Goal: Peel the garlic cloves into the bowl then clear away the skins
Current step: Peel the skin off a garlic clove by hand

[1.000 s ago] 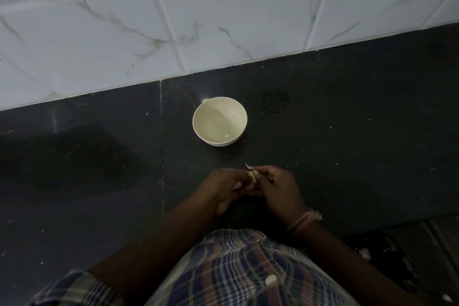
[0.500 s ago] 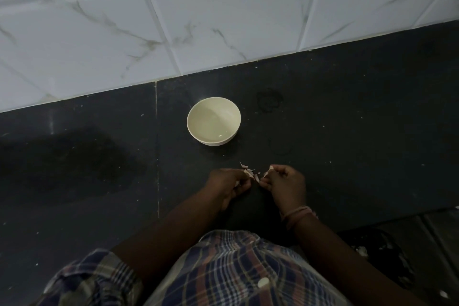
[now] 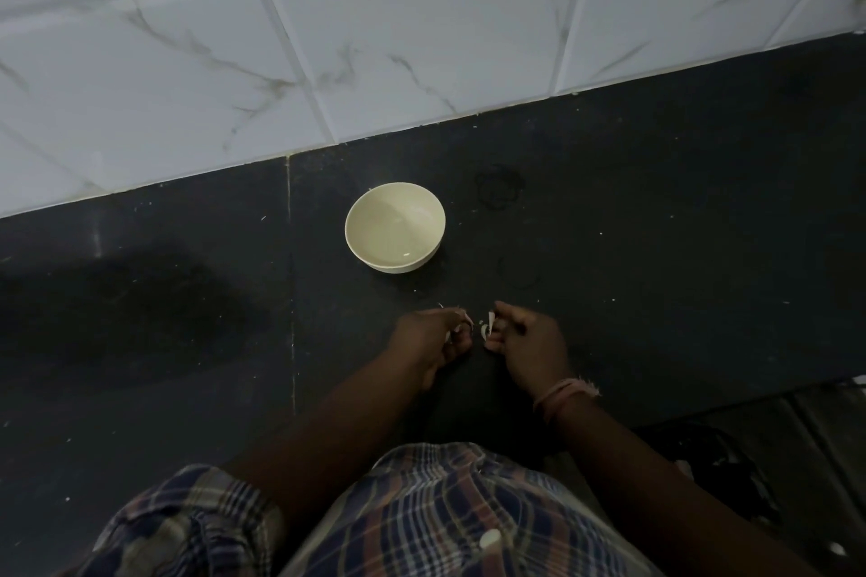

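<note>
Both hands, left [image 3: 433,335] and right [image 3: 525,340], pinch garlic [image 3: 487,327]; bowl [image 3: 395,227] stands apart.

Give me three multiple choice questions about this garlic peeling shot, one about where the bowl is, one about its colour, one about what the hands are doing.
1. Where does the round cream bowl stand on the black stone counter?
A. beyond both hands, toward the tiled wall
B. beside the right elbow
C. on the person's lap

2. What colour is the bowl?
A. red
B. cream
C. blue

3. What is the right hand doing?
A. lying flat and open
B. lifting the bowl
C. pinching a pale garlic piece

Answers: 1 A, the bowl sits between the hands and the white marbled tiles. 2 B, it looks pale cream. 3 C, curled fingers hold the garlic, close to the left hand.
</note>
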`<state>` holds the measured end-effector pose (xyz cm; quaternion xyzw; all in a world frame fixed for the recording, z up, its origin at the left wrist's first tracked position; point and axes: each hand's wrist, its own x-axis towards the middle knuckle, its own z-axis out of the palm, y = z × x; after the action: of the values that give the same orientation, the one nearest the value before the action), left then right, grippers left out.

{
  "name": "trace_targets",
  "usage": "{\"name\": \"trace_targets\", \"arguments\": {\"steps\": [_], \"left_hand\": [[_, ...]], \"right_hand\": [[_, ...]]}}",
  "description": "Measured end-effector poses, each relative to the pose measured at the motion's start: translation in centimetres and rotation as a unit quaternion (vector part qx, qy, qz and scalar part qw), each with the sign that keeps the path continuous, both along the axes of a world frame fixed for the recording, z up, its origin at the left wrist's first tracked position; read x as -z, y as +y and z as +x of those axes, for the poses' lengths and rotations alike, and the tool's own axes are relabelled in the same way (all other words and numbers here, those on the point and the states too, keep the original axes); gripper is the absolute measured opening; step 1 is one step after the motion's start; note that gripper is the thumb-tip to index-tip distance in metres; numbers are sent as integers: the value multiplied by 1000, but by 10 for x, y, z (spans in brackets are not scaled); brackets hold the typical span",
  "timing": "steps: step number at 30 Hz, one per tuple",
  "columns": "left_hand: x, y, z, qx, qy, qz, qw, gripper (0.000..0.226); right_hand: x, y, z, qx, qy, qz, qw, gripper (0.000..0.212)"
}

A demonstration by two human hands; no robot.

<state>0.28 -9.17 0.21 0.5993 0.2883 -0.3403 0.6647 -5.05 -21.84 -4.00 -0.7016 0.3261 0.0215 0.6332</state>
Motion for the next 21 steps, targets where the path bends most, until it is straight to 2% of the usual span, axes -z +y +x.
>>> {"name": "trace_targets", "arguments": {"steps": [4,6,10,13,17,21], "left_hand": [[-3,3,-2,19,10,3,1000,18],[-5,1,-2,11,10,-5,1000,19],[-16,-3,-3,-45,42,-74,995,21],[-20,0,-6,-102,61,-146,982,30],[-21,12,-14,-97,51,-172,979,38],[-29,28,-19,-78,26,-196,977,39]], "right_hand": [[-1,2,-9,-33,-42,-136,989,27],[-7,2,-14,-26,-57,-169,984,24],[-24,11,-19,-63,-79,-154,983,17],[-32,18,-20,-75,-98,-130,984,11],[-39,24,-19,-80,-113,-171,976,11],[-43,40,-16,-78,-94,-104,987,14]]}}
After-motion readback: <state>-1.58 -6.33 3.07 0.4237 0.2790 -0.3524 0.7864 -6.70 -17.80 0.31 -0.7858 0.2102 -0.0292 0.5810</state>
